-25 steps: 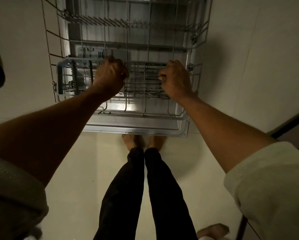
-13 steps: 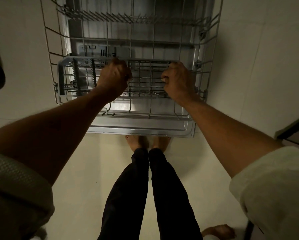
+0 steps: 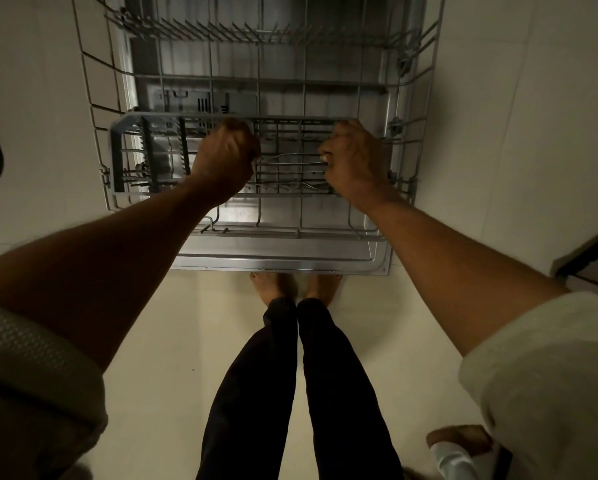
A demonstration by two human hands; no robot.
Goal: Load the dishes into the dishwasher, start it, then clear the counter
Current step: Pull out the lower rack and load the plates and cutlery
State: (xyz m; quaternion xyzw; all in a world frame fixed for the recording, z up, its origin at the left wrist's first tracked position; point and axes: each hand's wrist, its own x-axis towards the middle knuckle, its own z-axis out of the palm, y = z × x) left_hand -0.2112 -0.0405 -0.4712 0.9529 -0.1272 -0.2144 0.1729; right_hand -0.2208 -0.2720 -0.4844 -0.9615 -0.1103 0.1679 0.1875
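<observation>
The dishwasher stands open, its door folded down flat in front of the person's bare feet, and the lower rack is drawn out over the door. No dishes visible in it; tines bare. A grey cutlery basket sits crosswise at the near end of the rack, and both hands are on it. Change over the last second: the hands and basket sit a little farther from the door's front edge than a second ago, and half a second ago they were midway, so the basket appears to be easing back along the rack, though some of that shift may be the head camera tilting. Judgement: the person is seating or repositioning the basket before any loading begins, so the task is at its very start; dishes, start button and counter are all out of view. Left hand: fist curled over the basket's far rim near its middle, knuckles up, forearm running straight in from lower left. Right hand: fingers wrapped round the rim toward the basket's right end, thumb side inward, a light fingernail showing, forearm coming in from lower right. Both wrists are roughly level and the arms nearly extended. Whether the basket's feet rest on the rack wires cannot be told from this angle.
</observation>
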